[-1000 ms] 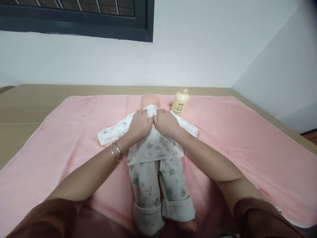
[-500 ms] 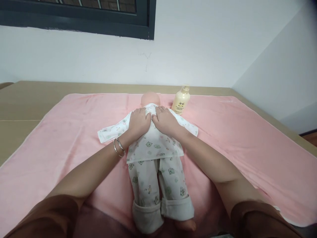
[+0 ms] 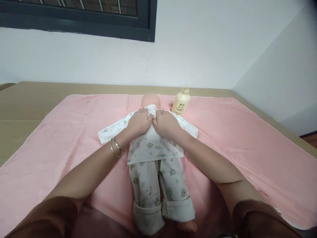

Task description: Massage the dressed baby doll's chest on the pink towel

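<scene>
A baby doll [image 3: 150, 99] lies lengthwise before me, its bald head at the far end and no facial features showing. It wears a white printed top [image 3: 155, 149] and matching trousers [image 3: 146, 183] with rolled-up cuffs. Both my hands press on the upper part of the top, just below the head. My left hand [image 3: 139, 123], with two silver bangles [image 3: 116, 147] at the wrist, lies with its fingers extended on the cloth. Beside it rests my right hand [image 3: 167, 125], likewise laid on the cloth, the thumbs almost touching. Between them the fabric is wrinkled near the neck.
A pale yellow bottle [image 3: 181, 101] stands right of the doll's head. Under everything is a pink blanket [image 3: 235, 142] spread over a wooden table [image 3: 61, 86]. A white wall [image 3: 193, 49] with a dark-framed window [image 3: 146, 23] rises behind.
My hands have drawn slightly closer together, and the cloth near the neck has bunched between them. The doll and bottle keep their places; the view has tilted very slightly.
</scene>
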A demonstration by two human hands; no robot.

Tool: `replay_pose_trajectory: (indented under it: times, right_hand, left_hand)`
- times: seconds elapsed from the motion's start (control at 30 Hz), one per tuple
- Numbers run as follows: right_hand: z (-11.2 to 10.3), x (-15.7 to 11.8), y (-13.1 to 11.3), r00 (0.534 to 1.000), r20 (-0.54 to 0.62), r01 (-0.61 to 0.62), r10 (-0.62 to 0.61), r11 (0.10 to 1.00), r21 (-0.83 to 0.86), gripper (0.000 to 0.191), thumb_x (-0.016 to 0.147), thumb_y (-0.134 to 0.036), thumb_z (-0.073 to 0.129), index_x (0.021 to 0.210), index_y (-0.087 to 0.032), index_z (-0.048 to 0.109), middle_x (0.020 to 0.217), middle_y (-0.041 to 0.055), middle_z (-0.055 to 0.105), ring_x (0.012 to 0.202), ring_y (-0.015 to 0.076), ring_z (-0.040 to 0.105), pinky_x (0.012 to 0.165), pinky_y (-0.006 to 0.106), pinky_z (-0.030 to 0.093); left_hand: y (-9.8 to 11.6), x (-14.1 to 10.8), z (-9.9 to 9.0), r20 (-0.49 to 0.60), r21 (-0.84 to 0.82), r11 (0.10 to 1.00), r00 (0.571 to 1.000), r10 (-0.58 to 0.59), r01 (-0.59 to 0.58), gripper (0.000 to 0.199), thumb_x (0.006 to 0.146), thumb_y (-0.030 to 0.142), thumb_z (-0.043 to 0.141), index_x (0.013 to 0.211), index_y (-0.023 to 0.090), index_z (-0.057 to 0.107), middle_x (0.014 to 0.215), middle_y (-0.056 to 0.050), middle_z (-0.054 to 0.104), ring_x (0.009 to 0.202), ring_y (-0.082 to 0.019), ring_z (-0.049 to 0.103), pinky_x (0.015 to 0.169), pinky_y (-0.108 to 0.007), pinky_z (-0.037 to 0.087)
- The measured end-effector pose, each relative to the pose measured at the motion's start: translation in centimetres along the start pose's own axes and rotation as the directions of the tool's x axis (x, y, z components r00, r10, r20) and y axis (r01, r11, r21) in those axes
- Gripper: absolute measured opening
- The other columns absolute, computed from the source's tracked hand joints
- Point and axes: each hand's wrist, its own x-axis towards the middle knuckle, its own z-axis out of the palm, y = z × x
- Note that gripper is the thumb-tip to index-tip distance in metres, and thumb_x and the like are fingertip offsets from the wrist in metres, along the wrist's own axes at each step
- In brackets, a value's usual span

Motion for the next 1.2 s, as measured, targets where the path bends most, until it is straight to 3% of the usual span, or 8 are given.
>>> replay_pose_trajectory:
  times: [0.1, 0.33, 0.43, 0.57, 0.67, 0.83, 1.0, 1.2]
  right_hand:
    - [-0.2, -0.6, -0.6, 0.999, -0.002, 0.036, -0.036, 0.998, -0.049, 0.041, 0.099, -0.021, 0.034, 0.124, 0.002, 0.059, 0.128, 0.0281, 0.064, 0.125, 0.0345, 0.057, 0.112, 0.041, 0.037]
    - [-0.2, 1.6, 1.5, 0.989, 0.071, -0.137, 0.130, 0.984, 0.116, 0.047, 0.105, -0.031, 0.028, 0.127, -0.003, 0.059, 0.135, 0.0220, 0.062, 0.125, 0.0311, 0.058, 0.105, 0.039, 0.042]
    - [-0.4, 0.8, 0.5, 0.990, 0.055, -0.127, 0.127, 0.992, 0.001, 0.048, 0.105, -0.030, 0.028, 0.125, 0.000, 0.060, 0.128, 0.0239, 0.066, 0.122, 0.0338, 0.059, 0.105, 0.042, 0.041]
    - [-0.7, -0.6, -0.9, 0.998, 0.034, -0.046, 0.049, 0.995, -0.084, 0.046, 0.104, -0.028, 0.032, 0.121, 0.001, 0.062, 0.122, 0.0251, 0.067, 0.120, 0.0344, 0.060, 0.109, 0.043, 0.038]
    - [-0.7, -0.1, -0.2, 0.996, 0.039, -0.079, 0.079, 0.997, -0.011, 0.048, 0.105, -0.032, 0.030, 0.122, -0.002, 0.063, 0.124, 0.0230, 0.067, 0.121, 0.0334, 0.060, 0.105, 0.041, 0.042]
    - [-0.7, 1.3, 1.4, 0.982, 0.099, -0.167, 0.160, 0.984, 0.065, 0.054, 0.106, -0.037, 0.025, 0.108, -0.009, 0.070, 0.118, 0.0193, 0.071, 0.115, 0.0322, 0.063, 0.097, 0.039, 0.046]
    - [-0.9, -0.3, -0.1, 0.998, 0.028, -0.048, 0.053, 0.987, -0.151, 0.047, 0.105, -0.030, 0.032, 0.102, -0.006, 0.072, 0.108, 0.0239, 0.072, 0.112, 0.0326, 0.063, 0.100, 0.041, 0.044]
    - [-1.0, -0.3, -0.2, 0.996, 0.054, -0.072, 0.078, 0.993, -0.095, 0.051, 0.106, -0.032, 0.028, 0.100, -0.007, 0.073, 0.109, 0.0231, 0.072, 0.109, 0.0312, 0.064, 0.098, 0.039, 0.045]
  left_hand:
    - [-0.4, 0.6, 0.0, -0.009, -0.061, 0.997, 0.998, -0.054, 0.053, 0.040, 0.096, 0.032, 0.033, 0.115, 0.012, 0.061, 0.126, -0.021, 0.065, 0.118, -0.033, 0.060, 0.103, -0.047, 0.047]
    - [1.8, -1.4, 0.8, -0.101, 0.093, 0.996, 0.995, -0.006, 0.016, 0.050, 0.098, 0.028, 0.033, 0.135, 0.000, 0.051, 0.138, -0.027, 0.057, 0.134, -0.037, 0.050, 0.114, -0.051, 0.037]
    - [1.2, -1.0, 0.6, -0.096, 0.071, 0.997, 0.995, -0.003, 0.010, 0.044, 0.098, 0.026, 0.031, 0.125, 0.004, 0.059, 0.128, -0.024, 0.063, 0.124, -0.035, 0.057, 0.109, -0.049, 0.043]
    - [-0.2, 0.3, 0.1, -0.064, 0.022, 0.995, 0.993, -0.099, 0.101, 0.048, 0.100, 0.029, 0.022, 0.106, 0.011, 0.067, 0.112, -0.021, 0.069, 0.108, -0.032, 0.064, 0.098, -0.045, 0.050]
    - [0.3, 0.0, 0.1, -0.067, 0.090, 0.990, 0.993, -0.100, 0.106, 0.046, 0.100, 0.027, 0.024, 0.109, 0.008, 0.065, 0.111, -0.022, 0.068, 0.109, -0.033, 0.064, 0.098, -0.046, 0.050]
    - [2.4, -2.0, 0.5, -0.124, 0.267, 0.964, 0.992, 0.021, 0.013, 0.042, 0.098, 0.021, 0.030, 0.121, 0.002, 0.059, 0.123, -0.025, 0.064, 0.122, -0.035, 0.058, 0.107, -0.046, 0.045]
    - [1.3, -0.9, 0.1, -0.041, 0.175, 0.983, 0.998, -0.041, 0.048, 0.036, 0.097, 0.021, 0.030, 0.106, 0.010, 0.063, 0.110, -0.018, 0.069, 0.106, -0.030, 0.064, 0.093, -0.042, 0.051]
    - [0.5, 0.0, 0.4, -0.078, 0.124, 0.988, 0.994, -0.078, 0.087, 0.035, 0.096, 0.024, 0.032, 0.103, 0.011, 0.063, 0.110, -0.019, 0.069, 0.106, -0.032, 0.064, 0.091, -0.044, 0.049]
